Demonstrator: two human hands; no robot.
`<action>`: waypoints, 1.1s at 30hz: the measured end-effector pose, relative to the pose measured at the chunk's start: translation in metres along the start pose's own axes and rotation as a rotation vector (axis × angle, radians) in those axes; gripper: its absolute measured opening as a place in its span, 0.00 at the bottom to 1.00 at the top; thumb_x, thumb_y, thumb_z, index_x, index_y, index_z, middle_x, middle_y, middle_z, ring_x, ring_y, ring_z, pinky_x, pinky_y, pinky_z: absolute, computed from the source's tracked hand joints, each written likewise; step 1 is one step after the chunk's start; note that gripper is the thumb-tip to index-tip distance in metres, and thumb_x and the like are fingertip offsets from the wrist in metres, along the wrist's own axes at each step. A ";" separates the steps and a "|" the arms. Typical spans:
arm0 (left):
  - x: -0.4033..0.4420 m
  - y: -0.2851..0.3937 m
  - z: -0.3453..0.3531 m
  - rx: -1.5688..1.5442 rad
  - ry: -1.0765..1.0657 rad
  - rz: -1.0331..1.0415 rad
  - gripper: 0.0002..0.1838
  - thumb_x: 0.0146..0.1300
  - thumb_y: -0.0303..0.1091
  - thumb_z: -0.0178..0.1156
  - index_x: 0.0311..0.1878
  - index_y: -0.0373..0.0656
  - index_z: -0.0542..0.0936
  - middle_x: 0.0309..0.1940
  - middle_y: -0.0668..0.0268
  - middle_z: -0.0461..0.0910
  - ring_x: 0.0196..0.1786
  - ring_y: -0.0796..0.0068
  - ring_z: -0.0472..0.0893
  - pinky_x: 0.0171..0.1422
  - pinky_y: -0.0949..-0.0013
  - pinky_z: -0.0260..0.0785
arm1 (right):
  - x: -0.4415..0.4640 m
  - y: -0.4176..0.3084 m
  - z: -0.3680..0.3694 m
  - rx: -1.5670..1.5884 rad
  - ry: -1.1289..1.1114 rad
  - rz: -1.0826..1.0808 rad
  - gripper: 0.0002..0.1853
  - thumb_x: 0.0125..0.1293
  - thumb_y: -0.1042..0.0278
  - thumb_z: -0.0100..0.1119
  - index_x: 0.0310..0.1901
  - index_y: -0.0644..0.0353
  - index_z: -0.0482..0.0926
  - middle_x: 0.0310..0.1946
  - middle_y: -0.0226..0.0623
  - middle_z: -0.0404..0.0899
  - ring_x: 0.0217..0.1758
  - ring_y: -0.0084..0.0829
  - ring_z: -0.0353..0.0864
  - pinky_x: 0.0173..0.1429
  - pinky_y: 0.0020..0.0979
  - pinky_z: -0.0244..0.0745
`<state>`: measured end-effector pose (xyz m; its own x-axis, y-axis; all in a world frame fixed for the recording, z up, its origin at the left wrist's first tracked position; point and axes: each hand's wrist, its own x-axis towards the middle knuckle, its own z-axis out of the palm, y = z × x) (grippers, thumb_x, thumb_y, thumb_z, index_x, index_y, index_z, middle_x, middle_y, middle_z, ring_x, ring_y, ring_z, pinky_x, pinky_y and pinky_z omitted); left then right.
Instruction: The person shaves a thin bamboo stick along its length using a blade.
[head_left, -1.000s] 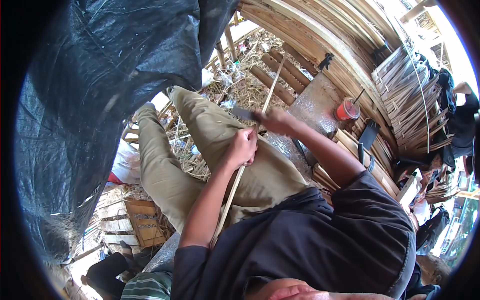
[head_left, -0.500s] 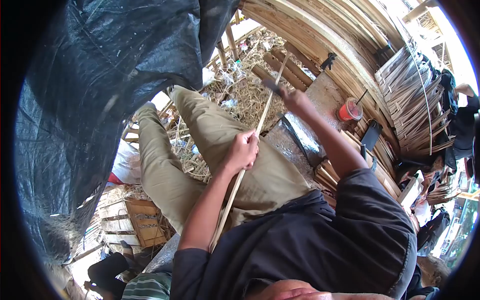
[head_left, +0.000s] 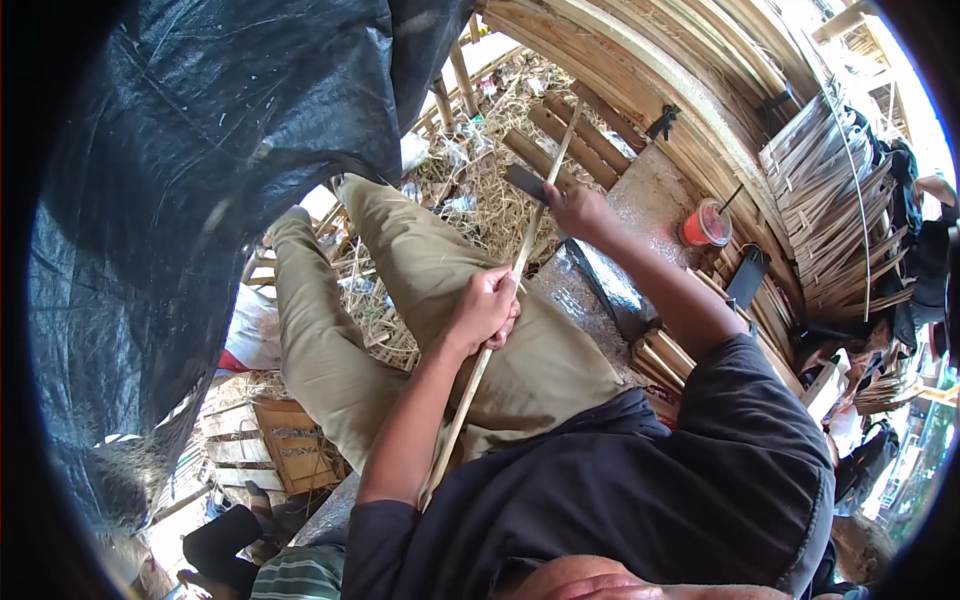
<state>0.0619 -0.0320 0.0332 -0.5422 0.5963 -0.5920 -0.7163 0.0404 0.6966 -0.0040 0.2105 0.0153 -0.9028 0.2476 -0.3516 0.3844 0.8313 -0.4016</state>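
A long pale strip of wood or bamboo runs from beside my left forearm up over my thigh and beyond both hands. Around its middle, near the knee of my olive trousers, my left hand is closed. Farther up the strip, my right hand grips a knife with a dark, broad blade. The blade lies across the strip and points left. My fingers hide its handle.
A black tarp hangs at the left. To the right are a red drink cup, a dark phone-like slab and stacked wooden strips. Shavings litter the ground. Another person's striped shirt shows at bottom left.
My right hand and the knife have moved slightly down along the strip, toward my left hand, and the blade shows more clearly. My left hand keeps its grip in about the same place.
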 end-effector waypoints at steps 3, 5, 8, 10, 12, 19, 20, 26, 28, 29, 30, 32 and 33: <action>-0.004 -0.007 -0.004 -0.022 -0.057 0.058 0.13 0.81 0.42 0.46 0.40 0.45 0.68 0.19 0.73 0.65 0.10 0.88 0.60 0.10 0.78 0.49 | -0.004 -0.013 -0.028 -0.139 -0.147 0.087 0.39 0.78 0.35 0.34 0.39 0.65 0.85 0.39 0.59 0.85 0.48 0.57 0.86 0.58 0.51 0.79; -0.002 -0.003 -0.003 -0.002 -0.030 0.050 0.13 0.81 0.41 0.46 0.40 0.45 0.69 0.19 0.73 0.65 0.10 0.88 0.60 0.10 0.78 0.49 | 0.030 0.014 -0.022 -0.112 -0.147 0.155 0.40 0.78 0.33 0.33 0.38 0.65 0.84 0.37 0.55 0.86 0.46 0.53 0.88 0.52 0.54 0.81; 0.002 0.000 -0.002 0.024 -0.023 0.045 0.13 0.81 0.42 0.46 0.41 0.45 0.70 0.19 0.73 0.65 0.10 0.88 0.60 0.10 0.78 0.49 | 0.001 -0.011 -0.023 -0.139 -0.155 0.009 0.41 0.78 0.33 0.34 0.34 0.67 0.85 0.37 0.57 0.86 0.46 0.53 0.88 0.52 0.50 0.82; -0.003 0.002 0.000 -0.017 -0.019 0.023 0.14 0.81 0.42 0.46 0.38 0.44 0.69 0.18 0.73 0.66 0.10 0.88 0.62 0.10 0.77 0.49 | -0.020 -0.018 -0.011 -0.137 -0.126 0.017 0.42 0.77 0.32 0.35 0.35 0.67 0.86 0.36 0.58 0.86 0.46 0.51 0.88 0.53 0.48 0.81; -0.003 -0.001 0.002 -0.007 -0.006 0.039 0.13 0.81 0.42 0.46 0.41 0.43 0.71 0.18 0.73 0.67 0.10 0.88 0.62 0.10 0.77 0.50 | -0.002 -0.003 -0.011 -0.110 -0.106 0.023 0.41 0.76 0.31 0.36 0.36 0.66 0.86 0.35 0.58 0.86 0.46 0.52 0.88 0.53 0.49 0.81; -0.007 -0.002 -0.004 0.000 -0.018 -0.017 0.13 0.81 0.41 0.47 0.50 0.41 0.73 0.18 0.72 0.68 0.10 0.88 0.62 0.11 0.77 0.51 | -0.022 -0.015 -0.013 -0.198 -0.115 0.115 0.41 0.76 0.32 0.37 0.42 0.68 0.85 0.42 0.57 0.86 0.52 0.53 0.86 0.57 0.50 0.80; -0.006 -0.001 -0.003 0.009 -0.012 -0.001 0.12 0.81 0.41 0.47 0.49 0.41 0.73 0.19 0.72 0.68 0.10 0.87 0.62 0.11 0.77 0.51 | -0.017 -0.013 -0.022 -0.194 -0.126 0.100 0.41 0.77 0.32 0.37 0.41 0.69 0.85 0.42 0.57 0.86 0.52 0.53 0.86 0.57 0.50 0.80; 0.003 -0.004 0.000 0.068 0.019 0.006 0.14 0.81 0.40 0.46 0.58 0.44 0.75 0.20 0.72 0.68 0.10 0.88 0.61 0.11 0.78 0.49 | -0.027 -0.009 -0.010 -0.136 0.006 0.054 0.35 0.77 0.39 0.44 0.34 0.69 0.84 0.35 0.59 0.86 0.41 0.60 0.87 0.50 0.52 0.82; -0.007 -0.007 0.000 0.045 0.014 -0.002 0.12 0.81 0.40 0.46 0.51 0.42 0.74 0.19 0.71 0.69 0.10 0.87 0.64 0.11 0.77 0.51 | -0.030 -0.008 -0.015 -0.160 -0.059 0.073 0.38 0.77 0.36 0.40 0.36 0.68 0.85 0.36 0.59 0.86 0.45 0.60 0.87 0.52 0.52 0.81; -0.009 -0.006 -0.001 0.038 0.013 0.004 0.12 0.81 0.39 0.46 0.48 0.41 0.74 0.18 0.71 0.69 0.11 0.86 0.65 0.11 0.76 0.52 | -0.025 -0.007 -0.024 -0.143 -0.094 0.093 0.39 0.77 0.35 0.38 0.36 0.68 0.85 0.36 0.60 0.86 0.46 0.60 0.86 0.53 0.52 0.80; -0.005 -0.010 -0.002 0.043 0.022 0.014 0.15 0.80 0.39 0.47 0.61 0.44 0.74 0.20 0.72 0.68 0.10 0.88 0.62 0.11 0.78 0.50 | -0.015 -0.001 -0.028 -0.103 -0.069 0.137 0.40 0.76 0.34 0.38 0.37 0.69 0.85 0.37 0.60 0.86 0.47 0.60 0.86 0.54 0.52 0.80; -0.001 -0.008 0.003 0.089 0.044 0.042 0.15 0.80 0.39 0.47 0.60 0.43 0.74 0.19 0.72 0.68 0.11 0.88 0.62 0.11 0.78 0.50 | -0.003 0.008 -0.027 -0.098 0.029 0.198 0.41 0.76 0.33 0.38 0.37 0.71 0.85 0.37 0.60 0.85 0.49 0.59 0.85 0.55 0.52 0.79; 0.002 -0.004 0.004 0.109 0.055 0.062 0.15 0.80 0.39 0.47 0.60 0.42 0.74 0.19 0.72 0.68 0.11 0.88 0.62 0.11 0.78 0.51 | -0.011 0.001 -0.023 -0.116 -0.003 0.161 0.41 0.76 0.33 0.38 0.38 0.71 0.85 0.37 0.60 0.86 0.50 0.59 0.86 0.55 0.52 0.79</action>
<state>0.0654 -0.0274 0.0313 -0.6095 0.5554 -0.5657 -0.6302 0.0936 0.7708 0.0022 0.2202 0.0378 -0.8308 0.3807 -0.4060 0.4989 0.8328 -0.2399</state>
